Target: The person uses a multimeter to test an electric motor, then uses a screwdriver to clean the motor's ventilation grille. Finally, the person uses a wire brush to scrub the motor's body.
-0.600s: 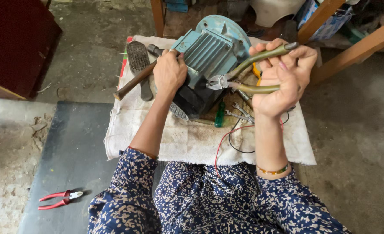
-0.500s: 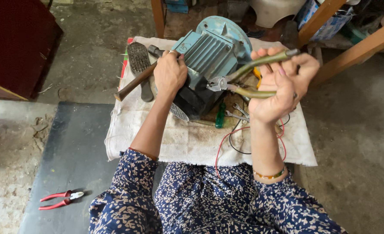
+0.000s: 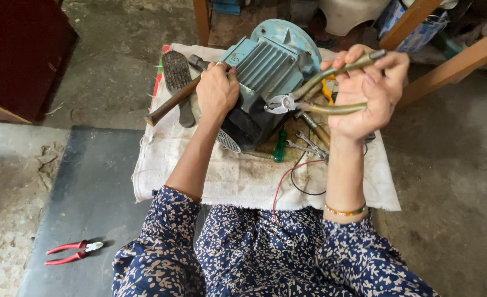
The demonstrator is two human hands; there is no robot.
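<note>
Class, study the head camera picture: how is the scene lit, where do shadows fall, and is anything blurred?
Head view: soft, even daylight with no glare; faint shadows under the blue motor and beside the red pliers; left hand and right hand are sharp; edges bend slightly.

A motor [image 3: 268,77] sits at the centre of a cloth [image 3: 238,176] spread before a seated person. The left hand [image 3: 217,91] rests on the motor's 9 o'clock side, a hammer [image 3: 172,102] angling out from it toward 8 o'clock. A brush [image 3: 176,74] lies on the cloth just behind the hammer. At the motor's 3 o'clock, the right hand [image 3: 364,91] grips pliers [image 3: 320,96], their nose touching the motor. Wrenches [image 3: 306,144] and a screwdriver [image 3: 279,146] lie on the cloth at the motor's 5 o'clock, wires [image 3: 293,181] trailing toward 6 o'clock. Cutters [image 3: 70,252] lie on a mat [image 3: 89,192], well apart at 8 o'clock.
</note>
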